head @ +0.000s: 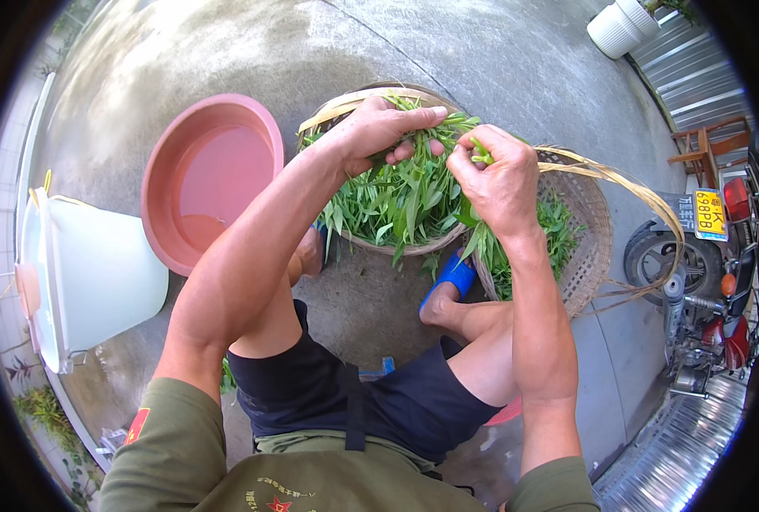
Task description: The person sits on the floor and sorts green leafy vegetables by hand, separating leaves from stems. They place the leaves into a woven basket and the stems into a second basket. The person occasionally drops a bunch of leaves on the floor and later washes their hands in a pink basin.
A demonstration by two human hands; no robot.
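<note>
My left hand (392, 128) grips a bunch of green leafy stems (427, 144), its thumb lying across the top. Long narrow leaves hang from the bunch over a round woven bamboo basket (335, 105), which is heaped with the same leafy greens (386, 198). To the right, my right hand (494, 169) is closed around short pieces of green stem (480, 152) that poke out between thumb and fingers. Below that hand stands a second woven basket (587, 249) with a tall looped handle; more greens (555, 233) lie inside it, partly hidden by my right forearm.
A red plastic basin (152, 185) stands at left, beside a large white bucket (107, 256). A parked motorcycle (706, 288) is at right, near a wooden chair (706, 150). A white planter (622, 29) is at the far right. My feet in blue slippers (453, 278) flank the first basket.
</note>
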